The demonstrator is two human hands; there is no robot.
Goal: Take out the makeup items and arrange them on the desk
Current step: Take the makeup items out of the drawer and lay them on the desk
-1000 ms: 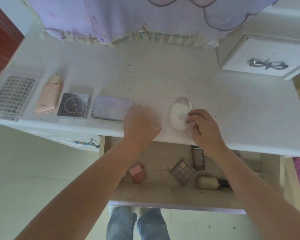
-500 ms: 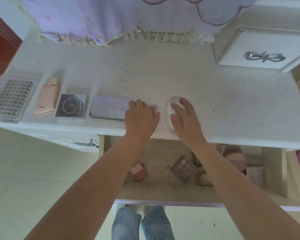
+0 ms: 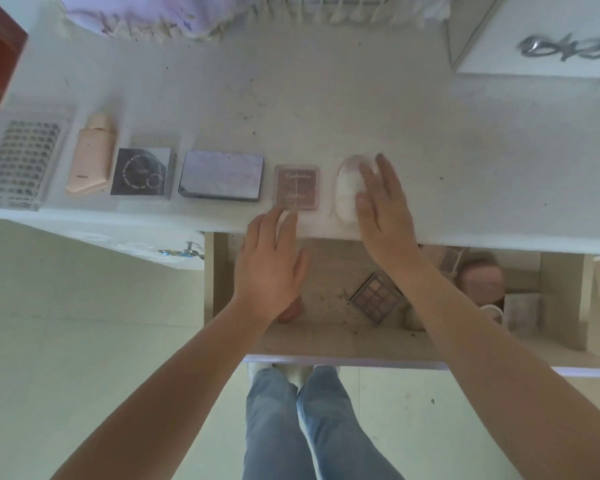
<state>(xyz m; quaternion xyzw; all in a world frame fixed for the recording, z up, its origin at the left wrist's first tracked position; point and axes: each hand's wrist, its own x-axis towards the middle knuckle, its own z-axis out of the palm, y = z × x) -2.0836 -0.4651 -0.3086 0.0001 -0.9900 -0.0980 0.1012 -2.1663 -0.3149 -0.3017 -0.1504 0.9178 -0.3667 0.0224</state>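
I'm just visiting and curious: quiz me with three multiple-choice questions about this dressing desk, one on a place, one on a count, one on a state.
1. Where is the pink tube?
A. in the drawer
B. between the lash tray and the black square box
C. on the floor

2. How many items line the desk front?
A. three
B. six
C. nine

3. The drawer is:
A. open
B. closed
C. removed

Answers: 1 B, it lies between them; 2 B, six in a row; 3 A, palettes show inside.

Left hand (image 3: 269, 268) drawn back from the desk (image 3: 326, 109) toward frame centre, fingers (image 3: 284, 220) straightened, small pink palette (image 3: 297, 187) now uncovered, right hand (image 3: 383, 209) flattened and slid to the white bottle's (image 3: 347, 192) right side.
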